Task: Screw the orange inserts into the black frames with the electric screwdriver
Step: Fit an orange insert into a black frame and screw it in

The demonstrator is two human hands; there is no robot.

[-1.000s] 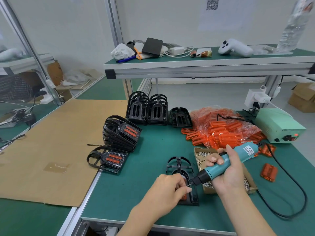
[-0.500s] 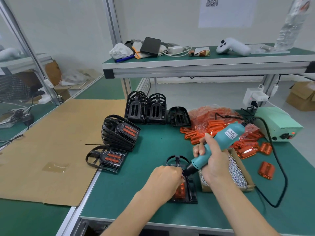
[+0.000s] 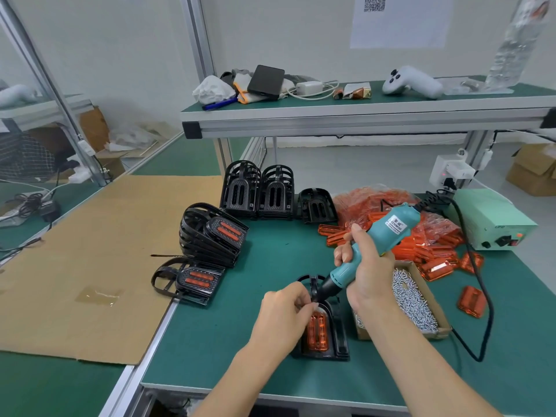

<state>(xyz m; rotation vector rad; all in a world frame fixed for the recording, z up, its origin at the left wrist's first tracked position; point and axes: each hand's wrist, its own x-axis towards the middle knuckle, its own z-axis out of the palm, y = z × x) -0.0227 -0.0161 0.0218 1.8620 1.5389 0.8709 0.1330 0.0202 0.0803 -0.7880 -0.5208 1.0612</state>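
A black frame [image 3: 338,338] lies flat on the green mat near the front edge, with an orange insert [image 3: 316,331] seated in it. My right hand [image 3: 365,270] grips the teal electric screwdriver [image 3: 374,245], tilted steeply, its black nose pointing down at the frame's upper end. My left hand [image 3: 285,316] rests on the frame's left side, its fingertips pinched together at the screwdriver's tip; what they pinch is hidden. Loose orange inserts [image 3: 421,251] are piled behind the tool.
A cardboard box of screws [image 3: 412,299] sits right of the frame. Finished frames [image 3: 210,233] are stacked at left, bare black frames [image 3: 258,191] stand at the back. A green power supply [image 3: 493,219] and the tool's black cable [image 3: 484,296] lie at right. Brown cardboard [image 3: 90,260] covers the left bench.
My right hand raised the screwdriver from a low slant to a steep angle and carried its tip left to the frame's upper end. My left hand stayed on the frame.
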